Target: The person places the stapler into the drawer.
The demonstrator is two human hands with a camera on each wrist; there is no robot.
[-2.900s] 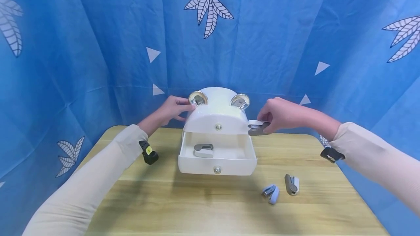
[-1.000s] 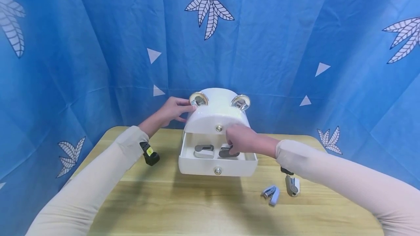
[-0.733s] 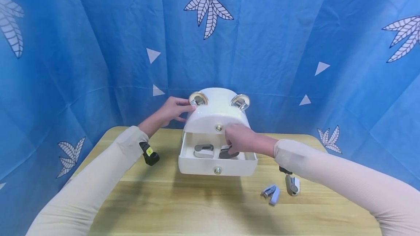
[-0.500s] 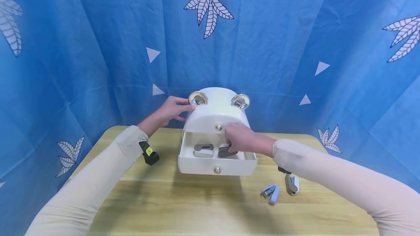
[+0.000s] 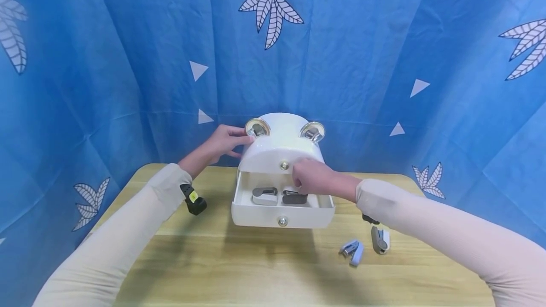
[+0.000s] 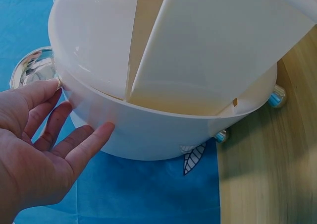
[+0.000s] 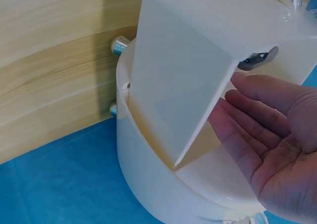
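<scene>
The left hand [image 5: 219, 145] rests with straight fingers [image 6: 74, 144] against the far left side of the white box [image 5: 281, 148], steadying it. The right hand [image 5: 313, 179] hovers over the open drawer [image 5: 281, 212], its fingers [image 7: 257, 110] loose and holding nothing. Two staplers lie side by side in the drawer: a pale one [image 5: 264, 195] on the left, a dark one [image 5: 294, 197] just under the right hand. The placing step looks done. Two more staplers [image 5: 352, 251] [image 5: 379, 239] sit on the desk [image 5: 213, 269], near right. The next move probably calls for the right hand to draw back toward them and pinch one.
</scene>
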